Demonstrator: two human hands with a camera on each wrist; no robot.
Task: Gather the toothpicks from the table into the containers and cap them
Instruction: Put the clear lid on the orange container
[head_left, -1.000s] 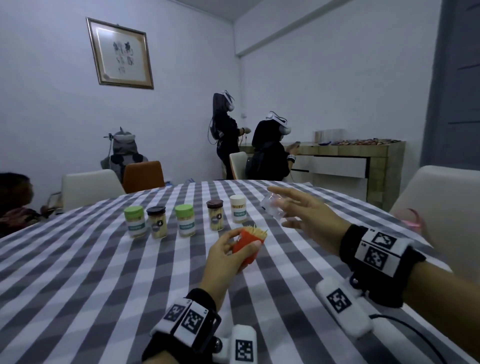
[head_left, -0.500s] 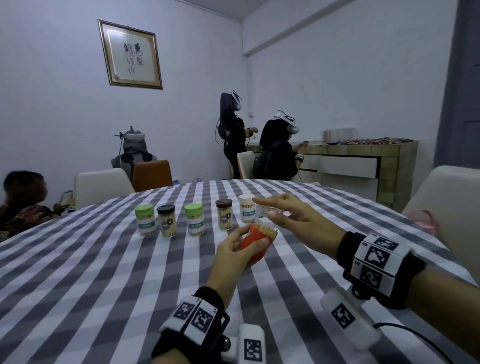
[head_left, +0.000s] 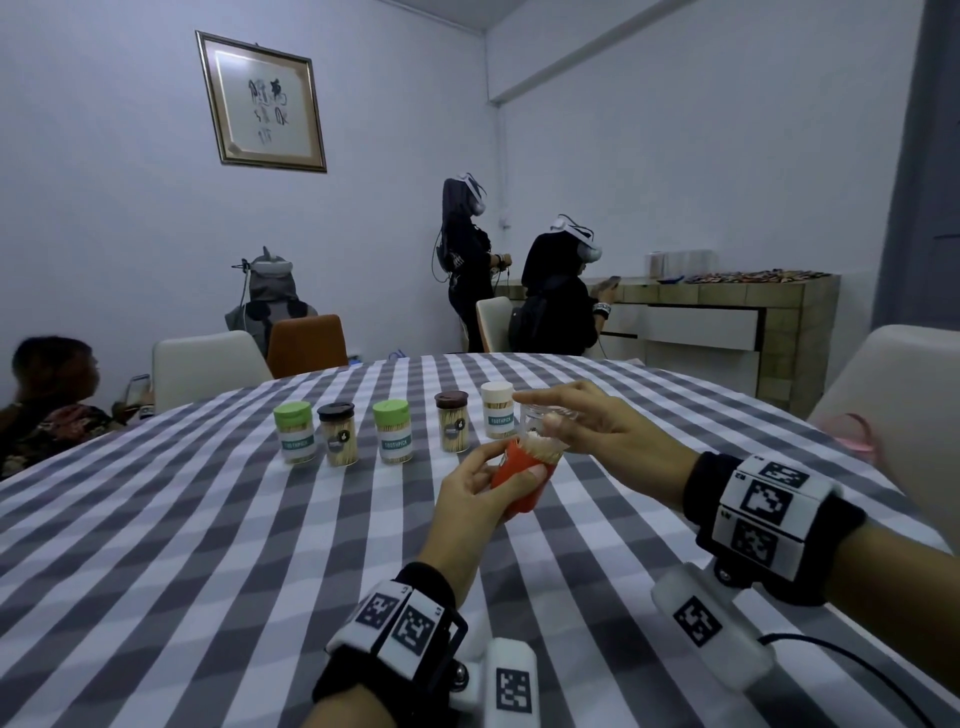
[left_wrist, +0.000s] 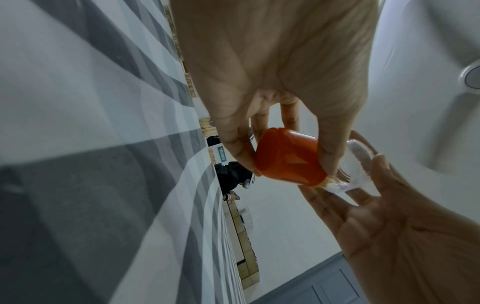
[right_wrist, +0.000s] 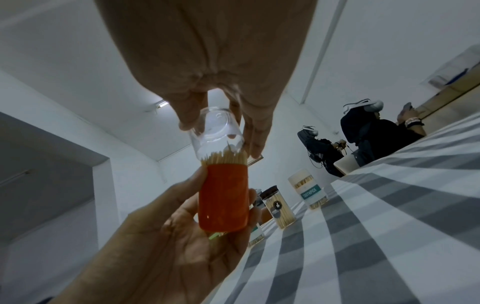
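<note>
Item 1: orange container (head_left: 522, 480), one, full of toothpicks (right_wrist: 224, 159) whose tips stand above its rim; held above the table (head_left: 208, 519) in the left hand (head_left: 478, 499), thumb and fingers curled round its body

Item 2: clear cap (right_wrist: 217, 131), one, pinched at its closed end by fingers and thumb of the right hand (head_left: 597, 431); its open mouth sits over the toothpick tips, just above the orange rim, not fully seated

Item 3: capped containers, five, upright in a row across the table beyond the hands: two with green lids (head_left: 294, 434) (head_left: 393, 431), two with dark lids (head_left: 337, 435) (head_left: 452, 422), one with a white lid (head_left: 498, 410). Teal bands on the green-lidded and white-lidded ones read "TOOTHPICK"; dark-lidded ones carry a small dark emblem, unreadable

Room: striped cloth lies bare between the row and the near edge, and to the left of the hands; the far table edge curves behind the row, with chairs (head_left: 208, 364) just past it
</note>
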